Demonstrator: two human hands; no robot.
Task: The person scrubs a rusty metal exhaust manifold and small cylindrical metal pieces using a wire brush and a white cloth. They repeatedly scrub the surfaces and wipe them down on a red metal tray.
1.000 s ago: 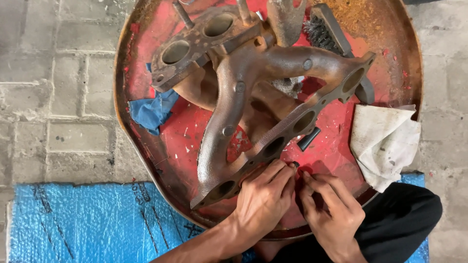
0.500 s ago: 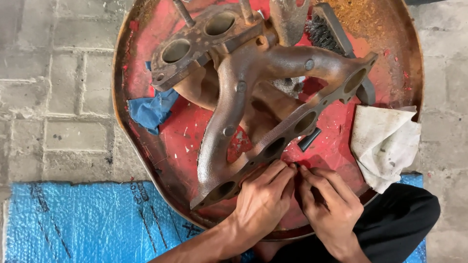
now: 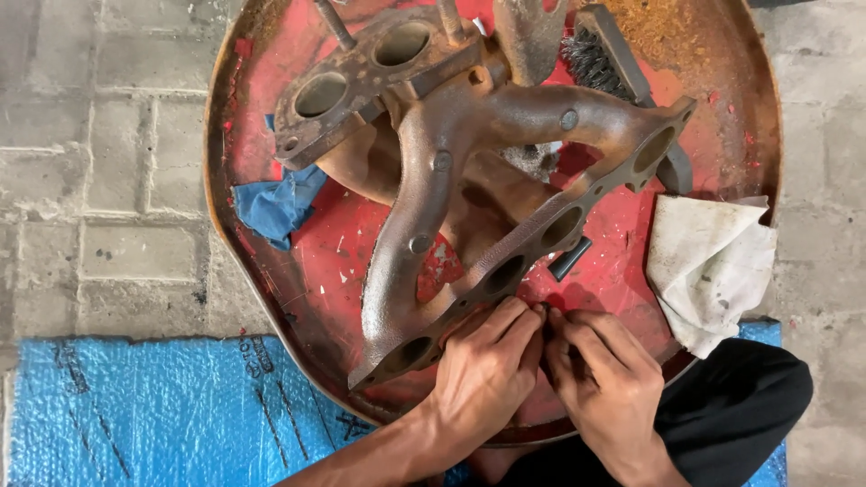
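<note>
A rusty cast-iron exhaust manifold (image 3: 433,207) lies across a round red metal drum lid (image 3: 298,271). Its long flange with several ports (image 3: 541,239) runs diagonally toward me. My left hand (image 3: 483,374) rests at the near edge of that flange, fingers curled against the metal. My right hand (image 3: 604,383) is beside it, fingertips meeting those of the left hand at a small spot under the flange. Whatever the fingers pinch is too small to make out.
A wire brush (image 3: 613,63) lies at the lid's far right. A white rag (image 3: 708,266) hangs over the right rim, and a blue rag (image 3: 275,206) sits under the manifold at left. A blue plastic sheet (image 3: 135,415) covers the paving near me.
Both hands stay together at the flange's near edge with only small finger movements. The manifold has not moved.
</note>
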